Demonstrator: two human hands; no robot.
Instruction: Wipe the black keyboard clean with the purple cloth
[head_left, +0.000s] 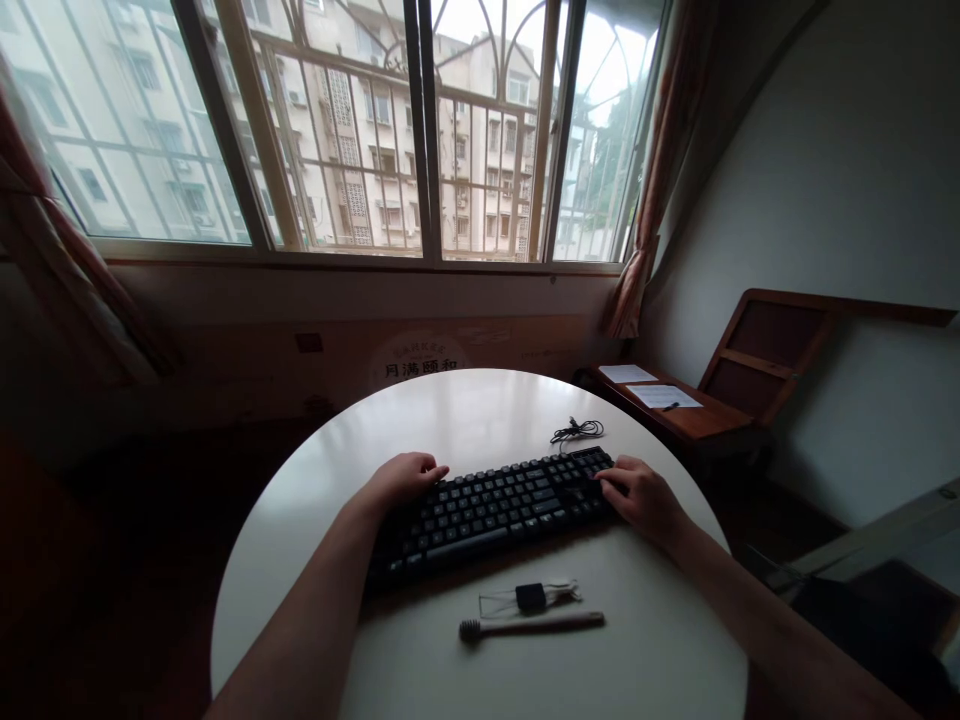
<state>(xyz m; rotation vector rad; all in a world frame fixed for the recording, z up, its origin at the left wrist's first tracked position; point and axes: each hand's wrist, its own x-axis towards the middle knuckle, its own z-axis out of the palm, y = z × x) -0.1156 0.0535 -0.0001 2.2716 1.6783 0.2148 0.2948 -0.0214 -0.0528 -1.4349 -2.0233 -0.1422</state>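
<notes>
1. My left hand (405, 478) is at the black keyboard's (487, 510) back left corner; most of its fingers are hidden, so I cannot tell whether it grips.
2. My right hand (636, 490) is closed on the keyboard's right end.
3. The keyboard runs slantwise across the round white worktop (420, 670), a bundled cable (579, 430) just behind it.
4. Nearer me lie a wire-looped tool (530, 597) and a brush (540, 625), side by side.

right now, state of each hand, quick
Left hand: curled at left end of keyboard; grip cannot be told.
Right hand: closed on right end of keyboard.
</notes>
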